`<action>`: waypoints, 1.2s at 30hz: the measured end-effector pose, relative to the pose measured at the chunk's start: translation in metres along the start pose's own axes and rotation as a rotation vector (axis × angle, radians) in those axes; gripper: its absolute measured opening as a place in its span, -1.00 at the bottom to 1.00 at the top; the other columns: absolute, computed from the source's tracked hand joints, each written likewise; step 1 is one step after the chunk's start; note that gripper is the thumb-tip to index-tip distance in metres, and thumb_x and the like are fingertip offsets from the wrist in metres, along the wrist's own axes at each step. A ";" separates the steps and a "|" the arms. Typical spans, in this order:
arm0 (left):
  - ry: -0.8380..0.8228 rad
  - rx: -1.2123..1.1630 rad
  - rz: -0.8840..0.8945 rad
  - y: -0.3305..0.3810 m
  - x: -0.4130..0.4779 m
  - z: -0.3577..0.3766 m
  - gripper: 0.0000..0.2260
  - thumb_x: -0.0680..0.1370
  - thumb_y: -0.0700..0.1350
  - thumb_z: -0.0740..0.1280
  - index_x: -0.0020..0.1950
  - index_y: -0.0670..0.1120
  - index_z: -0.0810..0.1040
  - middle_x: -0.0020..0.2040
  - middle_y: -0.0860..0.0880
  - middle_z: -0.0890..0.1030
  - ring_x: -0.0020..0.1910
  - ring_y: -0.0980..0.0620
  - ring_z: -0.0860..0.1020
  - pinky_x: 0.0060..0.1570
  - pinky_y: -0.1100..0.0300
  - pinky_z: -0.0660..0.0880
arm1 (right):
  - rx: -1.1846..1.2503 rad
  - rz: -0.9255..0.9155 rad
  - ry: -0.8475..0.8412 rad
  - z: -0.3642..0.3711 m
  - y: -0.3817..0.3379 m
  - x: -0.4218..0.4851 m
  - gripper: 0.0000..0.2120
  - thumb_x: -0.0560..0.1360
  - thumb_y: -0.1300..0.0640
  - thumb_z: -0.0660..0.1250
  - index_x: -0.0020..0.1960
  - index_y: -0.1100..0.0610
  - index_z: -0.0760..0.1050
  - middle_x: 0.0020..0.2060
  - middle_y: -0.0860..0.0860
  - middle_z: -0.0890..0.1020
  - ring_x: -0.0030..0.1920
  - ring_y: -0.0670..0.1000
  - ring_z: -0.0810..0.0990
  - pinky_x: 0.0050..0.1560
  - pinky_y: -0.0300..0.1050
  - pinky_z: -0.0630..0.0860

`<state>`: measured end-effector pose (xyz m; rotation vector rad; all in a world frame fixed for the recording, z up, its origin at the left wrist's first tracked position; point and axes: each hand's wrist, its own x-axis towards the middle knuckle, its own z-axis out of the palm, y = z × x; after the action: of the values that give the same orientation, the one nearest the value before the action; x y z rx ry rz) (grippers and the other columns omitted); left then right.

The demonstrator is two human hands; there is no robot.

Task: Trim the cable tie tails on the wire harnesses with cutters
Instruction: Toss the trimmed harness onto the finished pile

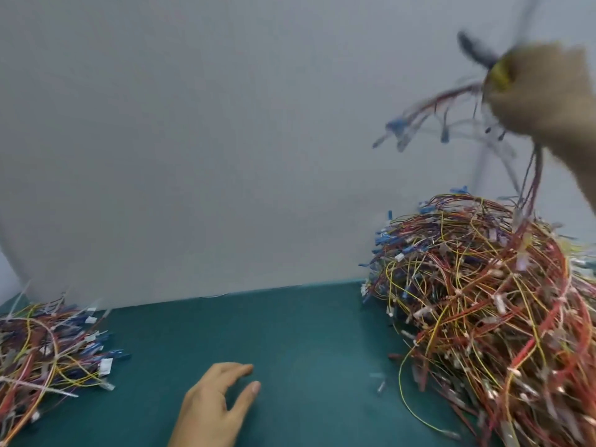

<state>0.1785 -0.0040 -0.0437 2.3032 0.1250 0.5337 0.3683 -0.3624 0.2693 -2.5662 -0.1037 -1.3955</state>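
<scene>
My right hand (545,91) is raised high at the upper right, blurred, and closed on cutters (480,54) with a yellow grip and dark jaws. The same hand holds a wire harness (429,114) whose red wires and blue connectors fan out to the left and trail down to the pile. That big pile of harnesses (490,317), red, orange and yellow, fills the right of the table. A smaller pile of harnesses (48,350) with long white cable tie tails lies at the left edge. Resting low at the centre, my left hand (216,404) has its fingers spread and holds nothing.
The table has a teal mat (290,343). A plain grey wall (225,140) rises right behind it. A small loose piece (380,387) lies on the mat next to the big pile.
</scene>
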 end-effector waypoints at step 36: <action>-0.274 0.350 0.041 -0.014 -0.002 0.000 -0.67 0.56 0.16 0.25 0.30 0.14 0.48 0.27 0.26 0.40 0.28 0.21 0.30 0.34 0.27 0.19 | 0.102 -0.343 -0.641 0.026 -0.149 -0.258 -0.77 0.57 -0.09 0.14 0.14 -0.01 0.39 -0.01 0.01 0.53 0.07 0.15 0.53 -0.10 -0.03 0.40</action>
<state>0.1776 0.0056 -0.0538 2.7007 0.0398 0.2231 0.2240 -0.2007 0.0637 -2.8911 -0.7198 -0.5654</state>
